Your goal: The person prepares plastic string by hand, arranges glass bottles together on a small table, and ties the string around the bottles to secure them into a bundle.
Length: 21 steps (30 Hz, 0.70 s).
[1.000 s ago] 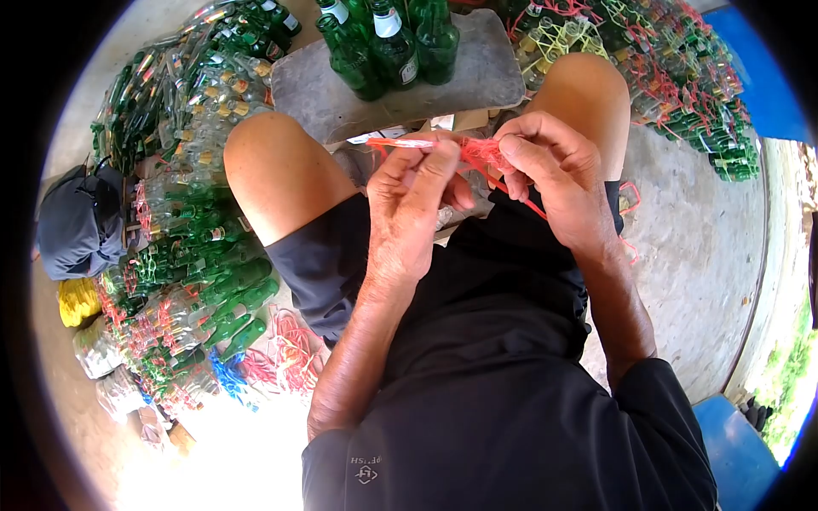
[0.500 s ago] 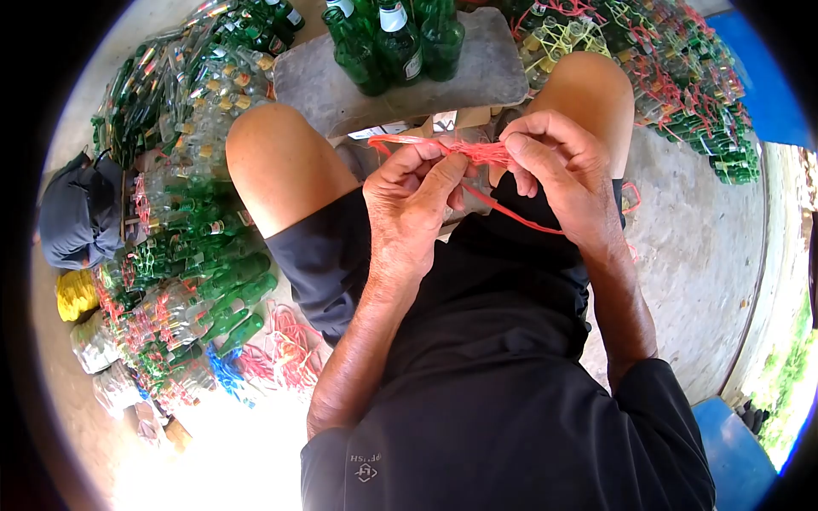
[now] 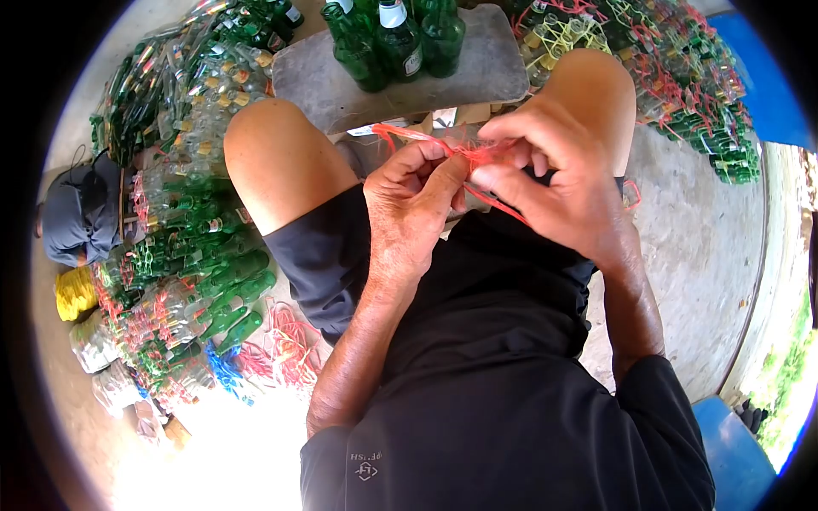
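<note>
Between my knees, my left hand [image 3: 413, 200] pinches a bundle of red string [image 3: 486, 156] between thumb and fingers, with a loop sticking out past its fingertips at the upper left. My right hand [image 3: 550, 175] is at the right end of the bundle, its thumb and fingers curled around the strands and somewhat blurred; how firmly it grips is hard to see. A loose red strand hangs below both hands. Beyond them, several green bottles [image 3: 400, 43] stand upright on a grey slab [image 3: 315, 85].
Rows of stacked bottles [image 3: 213, 226] lie on the left, with a dark bag [image 3: 81, 209] and yellow bundle [image 3: 76, 294] beside them. Red string [image 3: 290, 353] lies on the floor. More bottles tied with string [image 3: 673, 85] and a blue object [image 3: 763, 81] are at the upper right.
My right hand has turned and its fingers have shifted on the red bundle. My left hand stays nearly in place, still pinching; the loop at its tips has lifted slightly.
</note>
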{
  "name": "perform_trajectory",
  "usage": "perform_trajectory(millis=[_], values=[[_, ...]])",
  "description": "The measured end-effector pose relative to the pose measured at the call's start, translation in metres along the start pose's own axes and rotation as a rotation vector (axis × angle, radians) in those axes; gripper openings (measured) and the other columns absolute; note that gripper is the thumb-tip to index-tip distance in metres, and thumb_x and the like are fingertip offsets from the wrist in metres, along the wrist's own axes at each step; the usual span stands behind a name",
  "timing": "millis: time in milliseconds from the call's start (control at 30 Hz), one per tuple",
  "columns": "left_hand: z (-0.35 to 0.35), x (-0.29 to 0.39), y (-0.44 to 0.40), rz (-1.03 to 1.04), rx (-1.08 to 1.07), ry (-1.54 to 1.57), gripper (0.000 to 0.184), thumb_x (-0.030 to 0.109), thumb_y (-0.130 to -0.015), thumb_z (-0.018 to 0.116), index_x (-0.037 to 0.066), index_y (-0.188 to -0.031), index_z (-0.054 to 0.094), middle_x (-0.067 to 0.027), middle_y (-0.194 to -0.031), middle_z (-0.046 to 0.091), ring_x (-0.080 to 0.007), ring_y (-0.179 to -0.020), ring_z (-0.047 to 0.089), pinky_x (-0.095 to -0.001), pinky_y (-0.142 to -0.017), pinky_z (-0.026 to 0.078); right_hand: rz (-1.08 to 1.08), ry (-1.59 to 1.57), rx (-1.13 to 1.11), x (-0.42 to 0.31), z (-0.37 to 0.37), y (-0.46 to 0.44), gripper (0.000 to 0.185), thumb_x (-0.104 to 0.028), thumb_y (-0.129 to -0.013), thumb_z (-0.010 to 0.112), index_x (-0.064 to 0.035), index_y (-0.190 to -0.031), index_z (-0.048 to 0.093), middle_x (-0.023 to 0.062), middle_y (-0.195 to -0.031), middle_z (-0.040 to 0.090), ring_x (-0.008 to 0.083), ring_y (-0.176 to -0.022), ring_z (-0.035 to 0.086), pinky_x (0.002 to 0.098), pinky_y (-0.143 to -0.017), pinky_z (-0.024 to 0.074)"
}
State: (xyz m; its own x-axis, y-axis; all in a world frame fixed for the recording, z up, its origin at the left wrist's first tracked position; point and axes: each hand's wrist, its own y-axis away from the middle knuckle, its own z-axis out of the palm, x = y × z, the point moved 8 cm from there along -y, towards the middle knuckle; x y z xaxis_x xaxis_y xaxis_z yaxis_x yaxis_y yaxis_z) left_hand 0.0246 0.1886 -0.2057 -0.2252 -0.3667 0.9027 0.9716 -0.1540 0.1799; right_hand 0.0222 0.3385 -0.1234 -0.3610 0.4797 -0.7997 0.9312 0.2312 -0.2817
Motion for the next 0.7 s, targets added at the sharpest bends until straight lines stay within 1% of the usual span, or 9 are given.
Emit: perform_trajectory(millis=[67,167,267,367,567,700], values=[[0.002,0.003,0.0,-0.015,-0.01,-0.031,0.009,0.001,-0.095,0.065,-0.003,-0.102,0.069,-0.006,-0.083,0.068,-0.01,-0.065,0.056,-0.0236,-0.061,0.046,0.053,-0.019,-0.072,-0.002,0.009,0.001,0.016,-0.005,-0.085,0.073,-0.0003,-0.099,0.065,0.0082,-0.088,0.064,0.0176,-0.07,0.063,0.0298,-0.06,0.0486],[0.003,0.005,0.001,-0.04,-0.02,-0.075,0.009,0.001,-0.095,0.065,-0.004,-0.101,0.069,-0.0054,-0.082,0.067,-0.0097,-0.066,0.057,-0.0235,-0.062,0.046,0.024,0.077,-0.044,0.005,0.01,0.002,0.01,-0.002,-0.087,0.069,0.0011,-0.095,0.063,0.0105,-0.084,0.064,0.0196,-0.069,0.063,0.0302,-0.061,0.0501],[0.0,0.002,0.001,-0.06,-0.03,-0.081,0.008,0.001,-0.095,0.065,-0.004,-0.099,0.069,-0.0046,-0.081,0.067,-0.0091,-0.066,0.057,-0.0231,-0.061,0.045,0.09,-0.001,-0.055,0.006,0.013,0.004,0.006,0.0,-0.089,0.065,0.0015,-0.094,0.062,0.0111,-0.079,0.064,0.0192,-0.067,0.064,0.0304,-0.059,0.0501],[0.0,0.001,0.0,-0.063,-0.041,-0.131,0.007,0.001,-0.094,0.064,-0.004,-0.096,0.069,-0.0039,-0.078,0.066,-0.0082,-0.064,0.056,-0.0227,-0.059,0.045,0.115,-0.083,-0.026,0.011,0.015,0.006,0.004,0.0,-0.09,0.064,0.0015,-0.093,0.061,0.0112,-0.078,0.064,0.0189,-0.065,0.064,0.0313,-0.056,0.049],[0.001,0.001,0.001,-0.109,-0.006,-0.22,0.008,-0.001,-0.09,0.063,-0.004,-0.086,0.069,-0.0035,-0.071,0.064,-0.0072,-0.057,0.054,-0.0226,-0.055,0.043,0.137,-0.101,-0.029,0.012,0.018,0.007,0.001,0.003,-0.09,0.06,0.0021,-0.09,0.059,0.0115,-0.077,0.065,0.0177,-0.062,0.064,0.0309,-0.055,0.0488],[0.001,0.003,0.004,-0.132,-0.006,-0.227,0.009,-0.002,-0.088,0.062,-0.004,-0.082,0.068,-0.0043,-0.07,0.064,-0.0078,-0.055,0.055,-0.023,-0.053,0.044,0.181,-0.163,-0.018,0.017,0.02,0.009,0.001,0.004,-0.09,0.058,0.0027,-0.089,0.058,0.0101,-0.074,0.063,0.0136,-0.062,0.061,0.03,-0.055,0.0478]])
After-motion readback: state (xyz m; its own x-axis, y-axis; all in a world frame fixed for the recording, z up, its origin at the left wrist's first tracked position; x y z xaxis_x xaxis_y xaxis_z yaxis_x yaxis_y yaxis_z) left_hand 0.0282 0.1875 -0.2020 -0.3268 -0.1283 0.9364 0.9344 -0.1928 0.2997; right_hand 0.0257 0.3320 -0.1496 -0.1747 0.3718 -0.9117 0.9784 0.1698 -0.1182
